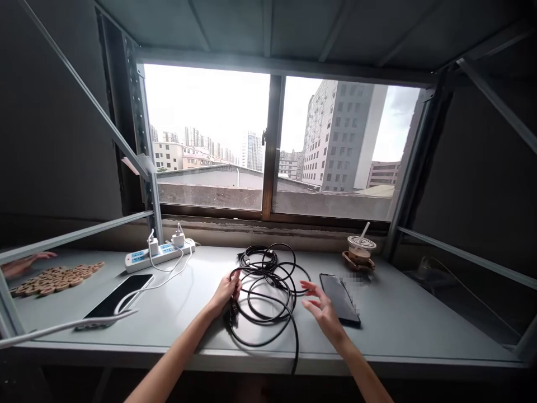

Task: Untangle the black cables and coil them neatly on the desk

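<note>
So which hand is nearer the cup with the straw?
Right. The right hand is in front and to the left of the cup; the left hand is farther left, at the black cables.

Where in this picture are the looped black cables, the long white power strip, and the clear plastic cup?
Looped black cables point(274, 282), head view: middle of the tangle.
Long white power strip point(163, 256), head view: middle of its body.
Clear plastic cup point(359, 254), head view: its side wall.

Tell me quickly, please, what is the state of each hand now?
Left hand: closed, holding part of the black cable.
Right hand: open, holding nothing, close to the cable; whether it touches cannot be told.
</note>
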The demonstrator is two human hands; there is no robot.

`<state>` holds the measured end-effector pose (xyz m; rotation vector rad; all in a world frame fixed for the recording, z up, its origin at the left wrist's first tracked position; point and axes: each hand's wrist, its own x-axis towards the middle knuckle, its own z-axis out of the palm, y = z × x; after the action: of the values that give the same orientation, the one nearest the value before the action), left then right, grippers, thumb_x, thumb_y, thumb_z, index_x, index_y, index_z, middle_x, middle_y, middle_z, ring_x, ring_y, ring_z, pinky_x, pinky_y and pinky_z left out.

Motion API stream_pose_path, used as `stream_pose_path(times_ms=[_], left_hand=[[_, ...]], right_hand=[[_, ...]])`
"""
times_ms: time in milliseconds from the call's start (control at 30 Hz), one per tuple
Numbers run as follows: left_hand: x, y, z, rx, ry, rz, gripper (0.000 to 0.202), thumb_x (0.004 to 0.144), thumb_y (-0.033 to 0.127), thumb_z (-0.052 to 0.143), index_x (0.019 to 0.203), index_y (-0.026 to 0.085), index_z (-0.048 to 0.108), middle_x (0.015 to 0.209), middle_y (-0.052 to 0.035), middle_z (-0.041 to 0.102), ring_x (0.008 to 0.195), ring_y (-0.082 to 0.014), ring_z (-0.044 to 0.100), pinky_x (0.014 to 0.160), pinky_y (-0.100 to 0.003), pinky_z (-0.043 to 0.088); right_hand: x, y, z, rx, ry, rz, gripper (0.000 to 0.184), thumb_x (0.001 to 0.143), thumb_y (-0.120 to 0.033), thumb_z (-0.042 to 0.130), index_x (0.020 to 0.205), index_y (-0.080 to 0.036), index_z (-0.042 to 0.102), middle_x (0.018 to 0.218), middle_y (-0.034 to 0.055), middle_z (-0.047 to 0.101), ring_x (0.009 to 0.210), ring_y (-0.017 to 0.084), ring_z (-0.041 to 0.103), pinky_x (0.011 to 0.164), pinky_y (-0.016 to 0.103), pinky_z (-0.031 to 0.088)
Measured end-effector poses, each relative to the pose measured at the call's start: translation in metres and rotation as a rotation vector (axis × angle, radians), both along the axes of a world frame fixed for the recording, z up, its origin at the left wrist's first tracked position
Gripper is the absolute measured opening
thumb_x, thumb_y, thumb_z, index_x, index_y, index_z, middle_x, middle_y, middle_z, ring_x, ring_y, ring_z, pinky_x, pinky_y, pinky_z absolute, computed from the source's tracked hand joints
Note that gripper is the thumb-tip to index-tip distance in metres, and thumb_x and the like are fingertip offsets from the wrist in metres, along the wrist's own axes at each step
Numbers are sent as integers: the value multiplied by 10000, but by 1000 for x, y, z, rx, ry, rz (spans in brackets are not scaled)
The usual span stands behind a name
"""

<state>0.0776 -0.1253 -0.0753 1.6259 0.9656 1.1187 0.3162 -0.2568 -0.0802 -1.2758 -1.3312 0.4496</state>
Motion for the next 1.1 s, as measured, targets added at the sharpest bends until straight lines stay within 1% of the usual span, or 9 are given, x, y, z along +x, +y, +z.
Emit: stream_pose_path(times_ms=[133,233,400,533,600,700,900,1033,1100], left_hand=[[2,13,19,5,-59,-77,626,689,813,310,548,204,302,444,75,297,370,-56,339,415,-212,307],[4,20,37,13,-114,-113,608,731,786,286,602,194,340,476,81,284,393,-51,305,406,-199,291],[2,17,60,16,-184,-174,545,761,736,345,740,194,397,478,96,317,372,-47,251,367,-183,257],[-1,12,75,102,-130,-231,509,804,675,366,720,177,432,469,80,345,385,-48,286,375,-181,228],[1,12,82,169,-77,-253,490,832,639,355,731,170,454,479,66,382,398,-58,328,391,-188,253],[3,12,94,285,66,-250,465,884,567,289,801,166,508,549,29,479,446,-88,412,440,-211,326],[-13,11,112,550,407,15,359,921,418,254,929,215,550,943,-23,570,628,-118,521,594,-257,396],[-42,22,106,501,114,145,266,899,339,292,991,204,502,1005,-54,574,748,-150,590,631,-269,462],[-59,30,99,433,4,227,255,891,339,294,983,195,483,902,-45,594,623,-132,578,550,-253,452]], right_hand=[[15,28,26,-98,64,-31,289,707,-374,554,862,-153,658,802,89,673,606,173,612,552,313,519],[12,46,55,-60,50,-59,307,715,-413,576,882,-161,632,836,76,655,582,146,592,498,273,494],[1,69,117,140,-22,-143,327,756,-441,577,940,-175,620,844,63,639,690,156,604,547,259,495],[-20,87,154,59,-316,96,385,739,-442,627,1048,-213,647,1084,71,639,994,205,584,864,353,460],[-38,93,161,-36,-412,310,469,728,-441,648,1143,-224,617,1128,57,631,1020,192,573,905,340,432],[-63,100,160,-136,-447,494,486,737,-455,637,1141,-185,630,884,33,669,695,114,584,623,228,462],[-58,115,157,-131,-426,394,328,715,-437,660,786,-125,736,520,-27,509,455,42,336,396,184,235],[-15,120,173,-17,-43,153,333,658,-441,710,791,-136,693,521,-48,487,389,20,275,336,173,202],[13,119,183,68,311,70,332,609,-402,762,810,-168,641,473,-98,375,353,11,226,301,149,171]])
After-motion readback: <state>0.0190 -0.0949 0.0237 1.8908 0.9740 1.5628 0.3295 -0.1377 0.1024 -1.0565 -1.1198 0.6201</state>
